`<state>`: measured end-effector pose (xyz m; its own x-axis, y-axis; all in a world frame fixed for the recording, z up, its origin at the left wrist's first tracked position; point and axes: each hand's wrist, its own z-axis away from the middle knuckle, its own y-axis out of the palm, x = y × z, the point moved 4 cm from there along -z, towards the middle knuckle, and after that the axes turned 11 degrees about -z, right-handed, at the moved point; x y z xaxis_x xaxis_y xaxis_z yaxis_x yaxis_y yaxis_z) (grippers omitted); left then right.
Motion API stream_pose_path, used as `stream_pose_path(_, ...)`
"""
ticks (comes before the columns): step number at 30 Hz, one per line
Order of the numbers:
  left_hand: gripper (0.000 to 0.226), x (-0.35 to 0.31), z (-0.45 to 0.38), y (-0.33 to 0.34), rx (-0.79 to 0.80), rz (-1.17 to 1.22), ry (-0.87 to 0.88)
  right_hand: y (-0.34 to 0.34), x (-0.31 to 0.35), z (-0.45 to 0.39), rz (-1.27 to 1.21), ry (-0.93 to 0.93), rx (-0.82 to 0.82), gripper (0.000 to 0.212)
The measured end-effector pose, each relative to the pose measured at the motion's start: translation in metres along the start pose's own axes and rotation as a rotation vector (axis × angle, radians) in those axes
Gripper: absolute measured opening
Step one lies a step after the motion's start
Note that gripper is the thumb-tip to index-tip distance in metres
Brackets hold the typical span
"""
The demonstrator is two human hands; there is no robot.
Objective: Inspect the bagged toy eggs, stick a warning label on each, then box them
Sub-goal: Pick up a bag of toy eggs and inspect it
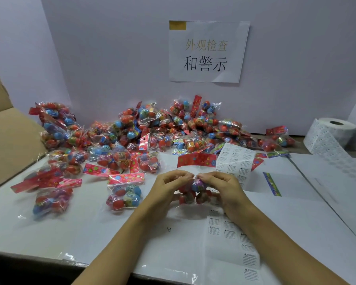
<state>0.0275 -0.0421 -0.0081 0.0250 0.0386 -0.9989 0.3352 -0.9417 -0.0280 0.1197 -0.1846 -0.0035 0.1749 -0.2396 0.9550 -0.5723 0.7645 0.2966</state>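
Head view: nearest, glossy warning labels (232, 241) lie just under the wrists. Both hands pinch one crinkly bag of toy eggs (195, 190) between them, left hand (169, 188) and right hand (220, 188) equally close, header card pointing away. Beyond, the heaped bags (152, 128); far left, the cardboard box (10, 136).

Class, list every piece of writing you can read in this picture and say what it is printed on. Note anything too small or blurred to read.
"外观检查" in gold, on the wall sign.
"和警示" in black, on the same sign.
"WARNING", heading each sticker on the label strip; the small print under it is too small to read.
"P," upside down, on the table paper.
Label roll print: too small to read.
Egg bags: wrapper print blurred.
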Motion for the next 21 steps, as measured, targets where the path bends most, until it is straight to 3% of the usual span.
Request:
stream_pose_path(3,0.007,-0.001,0.000,0.002,-0.051,0.018,-0.026,0.000,0.000,0.000,0.002,-0.005,-0.002,0.037)
stream_pose_path(7,0.018,0.000,-0.002,0.001,-0.089,0.029,-0.067,0.003,-0.001,-0.002,0.006,-0.020,-0.020,0.034)
stream_pose_path(16,0.012,0.007,-0.002,0.005,0.001,0.095,-0.112,-0.006,-0.003,-0.001,-0.098,0.013,-0.057,0.032)
stream_pose_path(21,0.017,0.004,0.000,0.001,-0.110,0.096,-0.046,-0.013,0.000,-0.001,0.165,-0.237,-0.259,0.026)
